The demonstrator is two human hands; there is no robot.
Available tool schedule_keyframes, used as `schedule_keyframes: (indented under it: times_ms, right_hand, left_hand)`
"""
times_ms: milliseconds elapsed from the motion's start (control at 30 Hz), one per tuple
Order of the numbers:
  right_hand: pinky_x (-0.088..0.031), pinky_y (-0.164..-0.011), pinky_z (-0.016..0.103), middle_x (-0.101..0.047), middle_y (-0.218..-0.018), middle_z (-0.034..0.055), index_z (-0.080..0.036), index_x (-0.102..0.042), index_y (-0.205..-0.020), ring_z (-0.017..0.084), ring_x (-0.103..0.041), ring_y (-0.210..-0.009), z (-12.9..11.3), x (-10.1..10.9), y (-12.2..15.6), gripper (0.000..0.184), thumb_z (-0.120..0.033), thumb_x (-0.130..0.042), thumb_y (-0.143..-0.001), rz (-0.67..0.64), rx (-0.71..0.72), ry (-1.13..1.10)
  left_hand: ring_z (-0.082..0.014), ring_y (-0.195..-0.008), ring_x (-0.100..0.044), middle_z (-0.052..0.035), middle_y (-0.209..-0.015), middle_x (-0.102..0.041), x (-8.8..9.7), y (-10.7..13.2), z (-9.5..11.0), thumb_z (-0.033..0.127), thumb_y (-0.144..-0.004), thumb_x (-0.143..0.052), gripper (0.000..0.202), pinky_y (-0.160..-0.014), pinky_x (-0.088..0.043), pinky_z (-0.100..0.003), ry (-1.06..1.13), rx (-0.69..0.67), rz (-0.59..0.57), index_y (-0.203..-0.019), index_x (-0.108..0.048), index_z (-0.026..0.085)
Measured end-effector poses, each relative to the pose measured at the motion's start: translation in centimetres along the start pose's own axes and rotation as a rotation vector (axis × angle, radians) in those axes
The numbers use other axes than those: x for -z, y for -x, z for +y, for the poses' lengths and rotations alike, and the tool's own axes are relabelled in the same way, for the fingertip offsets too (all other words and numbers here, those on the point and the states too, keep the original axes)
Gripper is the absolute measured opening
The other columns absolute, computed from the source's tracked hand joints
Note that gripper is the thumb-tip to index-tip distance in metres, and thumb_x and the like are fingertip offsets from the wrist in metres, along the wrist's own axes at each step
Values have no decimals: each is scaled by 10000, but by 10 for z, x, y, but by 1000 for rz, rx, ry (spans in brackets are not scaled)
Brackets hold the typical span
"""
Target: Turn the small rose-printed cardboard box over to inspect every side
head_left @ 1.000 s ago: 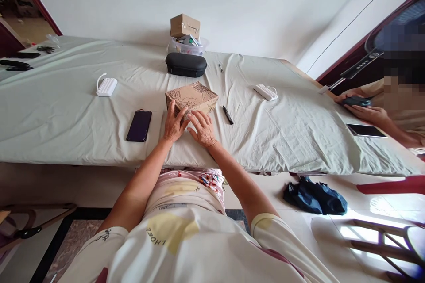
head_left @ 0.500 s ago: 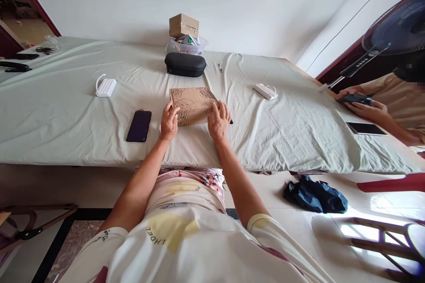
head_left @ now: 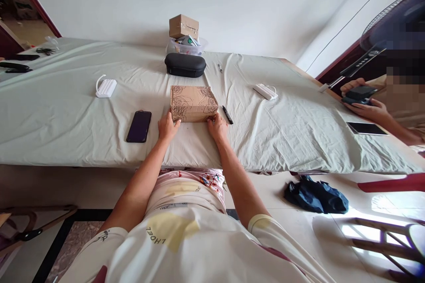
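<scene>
A brown cardboard box [head_left: 192,101] covered in black scribbles sits on the cloth in front of me. My left hand [head_left: 168,127] grips its near left corner, with the thumb against the near side. At the near right corner my right hand [head_left: 218,127] has hold of it in the same way, fingers along the right side and partly hidden. Just right of the box lies a black marker pen [head_left: 227,115], touched by neither hand. A dark smartphone [head_left: 138,126] rests to the left of my left hand.
Behind the box are a black hard case [head_left: 185,65], a plastic tub [head_left: 171,46] and a smaller carton [head_left: 183,25]. White corded power banks stand left [head_left: 106,88] and right [head_left: 264,91]. At the far right, another person's hands [head_left: 368,108] hold a dark object near a phone [head_left: 366,128].
The box has tipped so that its top and near side both show. My right hand has slid from its face down to the near corner, uncovering the marker pen.
</scene>
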State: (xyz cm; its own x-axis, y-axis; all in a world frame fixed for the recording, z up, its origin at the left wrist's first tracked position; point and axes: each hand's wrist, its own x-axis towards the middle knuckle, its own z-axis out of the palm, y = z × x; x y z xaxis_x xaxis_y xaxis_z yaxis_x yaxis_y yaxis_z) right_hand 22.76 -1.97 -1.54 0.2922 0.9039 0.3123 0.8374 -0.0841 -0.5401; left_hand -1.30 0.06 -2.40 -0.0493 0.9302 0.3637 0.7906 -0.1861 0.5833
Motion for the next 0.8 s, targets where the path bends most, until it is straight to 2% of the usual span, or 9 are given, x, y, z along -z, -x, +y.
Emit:
schedule_keyframes:
  times_ms: [100,200,300,367,467,567,633,700,800]
  right_hand:
    - [-405,-1031,528,-669,-1216,186,-134,-550,-1347,352,-568,-1181,0,-1,2,458,-253,-592,-906,-33,-1,99]
    - [-410,-1007,525,-676,-1139,171,-145,-563,-1316,344,-592,-1132,6,-7,0,424,-227,-568,-900,-9,6,45]
    - [-439,-980,506,-687,-1035,124,-175,-574,-1297,307,-607,-1054,12,-13,-3,407,-254,-538,-899,97,65,-76]
    - [-459,-972,475,-681,-988,95,-186,-559,-1328,281,-607,-1030,13,-13,-4,432,-287,-523,-910,181,118,-151]
    - [-492,-951,441,-652,-977,91,-151,-486,-1428,259,-614,-988,9,-11,-3,542,-388,-541,-943,261,177,-228]
    - [-519,-943,461,-617,-1085,132,-124,-346,-1545,275,-620,-987,-1,-11,3,828,-560,-645,-908,310,217,-241]
    - [-520,-954,499,-583,-1189,177,-137,-274,-1589,321,-608,-1070,-10,-14,8,1001,-661,-700,-851,334,220,-207]
    - [-511,-964,538,-552,-1254,210,-154,-246,-1605,370,-578,-1151,-18,-17,12,1080,-724,-712,-814,340,199,-161]
    - [-493,-970,576,-537,-1272,218,-177,-242,-1608,391,-557,-1174,-26,-22,16,1092,-759,-698,-803,337,157,-127]
  left_hand:
    - [-343,-1226,-623,-190,-1224,-684,4,2,6,250,-873,-732,561,-1106,-446,-459,-149,-1,-28,-1375,-518,123]
    - [-341,-1183,-640,-184,-1162,-696,3,2,6,229,-878,-718,442,-1077,-457,-464,-167,5,-33,-1278,-563,120]
    - [-342,-1131,-660,-179,-1113,-703,1,0,0,220,-887,-690,350,-1048,-477,-468,-115,7,2,-1206,-584,124]
    - [-345,-1171,-646,-193,-1172,-688,-2,-1,-4,245,-892,-680,358,-1058,-481,-464,-43,-17,66,-1215,-578,130]
    - [-346,-1274,-602,-221,-1323,-620,-6,0,-5,374,-908,-678,527,-1081,-488,-446,86,-63,150,-1336,-502,122]
    - [-384,-1313,-572,-267,-1398,-551,-9,4,2,569,-867,-719,826,-1067,-507,-473,120,-61,188,-1444,-379,85]
    - [-427,-1333,-543,-301,-1407,-521,-10,7,10,648,-800,-770,987,-1062,-504,-508,83,-30,211,-1464,-342,56]
    - [-461,-1351,-513,-324,-1399,-506,-10,10,18,688,-772,-781,1055,-1065,-491,-541,41,14,223,-1465,-330,33]
    - [-476,-1348,-500,-336,-1376,-508,-10,13,26,718,-790,-746,1048,-1073,-468,-570,18,66,239,-1462,-334,27]
